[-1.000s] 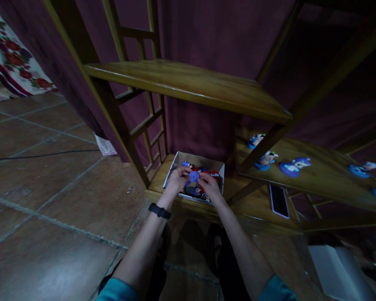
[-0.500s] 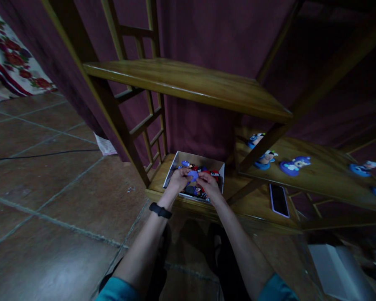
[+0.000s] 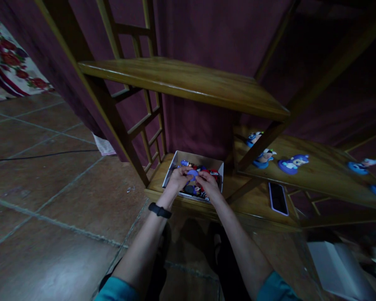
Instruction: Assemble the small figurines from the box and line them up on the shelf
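Between my fingertips, over an open white cardboard box (image 3: 221,175), is a purple round disc (image 3: 193,174) that looks like a figurine base. My left hand (image 3: 179,179), below a black wristband (image 3: 159,210), is closed on its left edge. From the right, my right hand (image 3: 208,184) pinches the other edge. Small colourful figurines (image 3: 188,164) in red, blue and black lie jumbled in the box, partly covered by my hands. Whether a figure is attached to the disc, I cannot make out.
The box sits on the bottom board of a wooden shelf unit, under a higher shelf (image 3: 181,81). To the right, several figurines, one purple-haired (image 3: 293,164), stand on another shelf. A phone (image 3: 278,199) lies below them. A pale box (image 3: 338,267) is on the floor at right.
The view has shifted very slightly. Both hands stay over the box on the purple disc, with the disc tilted a little differently.
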Motion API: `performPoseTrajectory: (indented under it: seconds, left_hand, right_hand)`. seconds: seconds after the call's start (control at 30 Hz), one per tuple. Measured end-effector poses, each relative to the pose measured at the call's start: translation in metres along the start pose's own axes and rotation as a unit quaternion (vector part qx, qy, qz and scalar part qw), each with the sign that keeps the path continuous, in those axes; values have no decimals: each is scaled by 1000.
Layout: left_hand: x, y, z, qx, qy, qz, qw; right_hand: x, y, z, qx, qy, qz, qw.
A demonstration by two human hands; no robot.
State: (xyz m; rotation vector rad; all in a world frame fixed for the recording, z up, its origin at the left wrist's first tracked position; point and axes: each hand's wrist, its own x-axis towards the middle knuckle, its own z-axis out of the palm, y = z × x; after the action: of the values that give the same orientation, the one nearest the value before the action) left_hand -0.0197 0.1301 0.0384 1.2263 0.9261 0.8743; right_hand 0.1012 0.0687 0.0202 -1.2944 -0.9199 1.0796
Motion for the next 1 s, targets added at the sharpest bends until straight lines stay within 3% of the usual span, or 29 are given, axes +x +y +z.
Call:
performPoseTrajectory:
  seconds: [0.13, 0.37, 0.67, 1.0]
  left_hand:
    - [0, 4, -2, 16, 14, -1, 1000]
    - [-2, 22, -18, 4, 144, 52, 988]
    - [1, 32, -38, -53, 238, 49, 968]
    - [2, 43, -45, -98, 260, 55, 959]
  right_hand:
    - [0, 0, -1, 5, 6, 0, 1000]
    - [7, -2, -16, -15, 77, 7, 997]
    - [10, -4, -30, -40, 115, 4, 993]
    - [13, -6, -34, -54, 112, 15, 992]
